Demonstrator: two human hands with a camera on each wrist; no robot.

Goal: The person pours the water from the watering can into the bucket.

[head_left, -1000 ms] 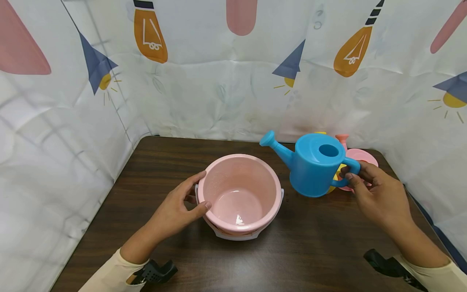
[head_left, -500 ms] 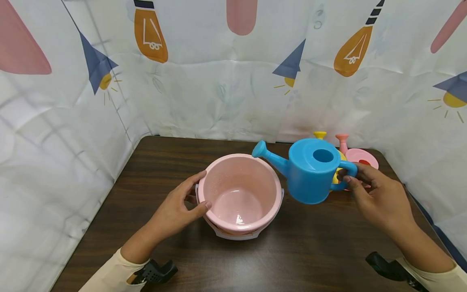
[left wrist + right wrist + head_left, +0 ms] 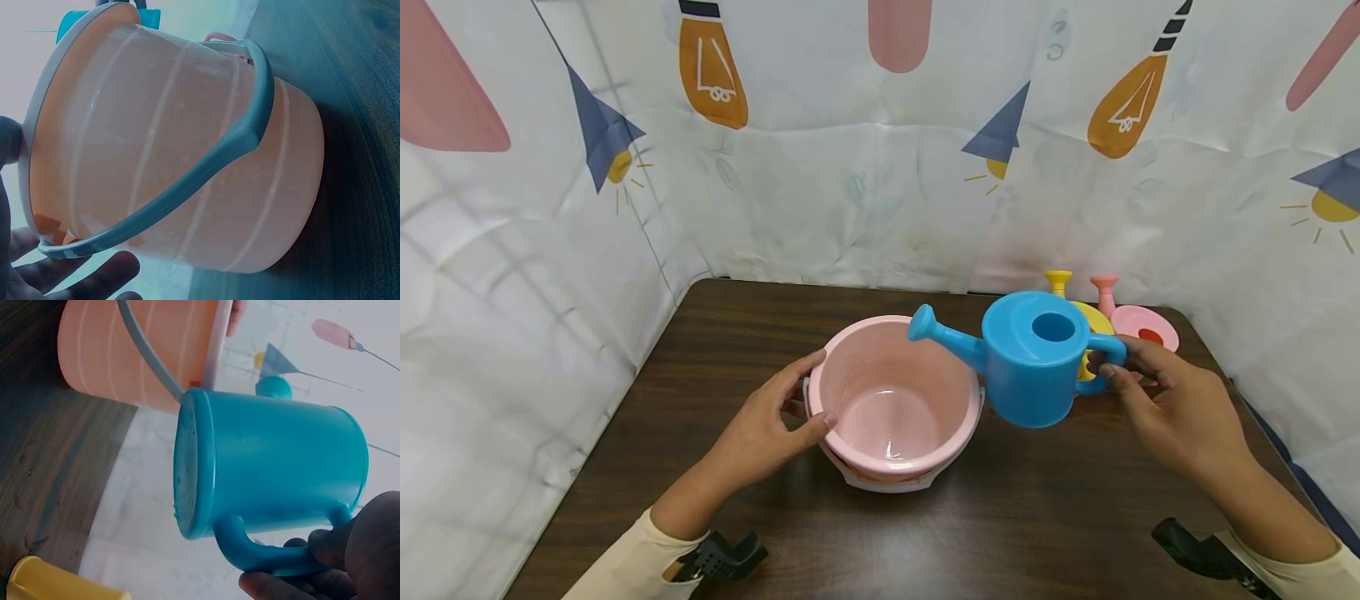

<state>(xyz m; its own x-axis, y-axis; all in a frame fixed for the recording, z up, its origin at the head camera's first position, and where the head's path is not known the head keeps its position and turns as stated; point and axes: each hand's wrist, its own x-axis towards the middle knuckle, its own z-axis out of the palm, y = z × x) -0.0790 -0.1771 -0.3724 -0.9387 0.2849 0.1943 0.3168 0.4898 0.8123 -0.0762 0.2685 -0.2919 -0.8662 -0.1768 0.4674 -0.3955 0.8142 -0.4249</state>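
Observation:
A pink bucket (image 3: pixel 891 400) stands upright on the dark wooden table, its grey-white handle (image 3: pixel 187 187) hanging down along the side. My left hand (image 3: pixel 767 425) holds its left rim, thumb inside and fingers outside. Pinched by its handle in my right hand (image 3: pixel 1180 400) is a blue watering can (image 3: pixel 1033 358). It is held up off the table, nearly level. The spout's round head (image 3: pixel 922 322) overlaps the bucket's right rim in the head view. In the right wrist view the can's underside (image 3: pixel 190 469) shows, with small drops on it.
A yellow watering can (image 3: pixel 1093 318) and a pink one (image 3: pixel 1142 323) stand at the back right, partly hidden behind the blue can and my right hand. A patterned white cloth (image 3: pixel 850 208) hangs behind the table.
My right hand has brought the blue watering can left and a little toward me, its spout reaching the bucket's rim. More of the yellow can shows. The left hand and bucket stay put.

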